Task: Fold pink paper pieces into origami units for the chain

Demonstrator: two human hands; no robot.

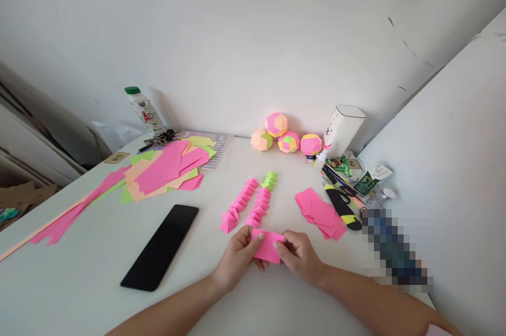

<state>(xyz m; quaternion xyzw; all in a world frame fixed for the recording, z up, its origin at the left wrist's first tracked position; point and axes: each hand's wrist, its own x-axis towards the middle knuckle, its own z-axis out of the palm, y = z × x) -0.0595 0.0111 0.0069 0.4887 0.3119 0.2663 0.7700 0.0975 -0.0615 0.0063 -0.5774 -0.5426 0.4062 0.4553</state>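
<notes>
Between my two hands is a small pink paper piece (268,246), held above the near middle of the table. My left hand (237,254) grips its left side, thumb on top and fingers underneath. At its right edge my right hand (302,257) pinches it between thumb and fingers. Just beyond the hands lie two rows of folded paper units: a pink row (241,200) on the left, and a pink row (259,207) that ends in green units (270,180) on the right. A loose pile of pink paper pieces (320,212) rests to the right.
Left of the hands lies a black phone-like slab (160,246). Coloured paper sheets (166,167) and long strips (83,204) cover the left side, near a white bottle (145,109). Paper balls (275,124) sit by the wall. A black-and-yellow cutter (343,207) lies right, among small items.
</notes>
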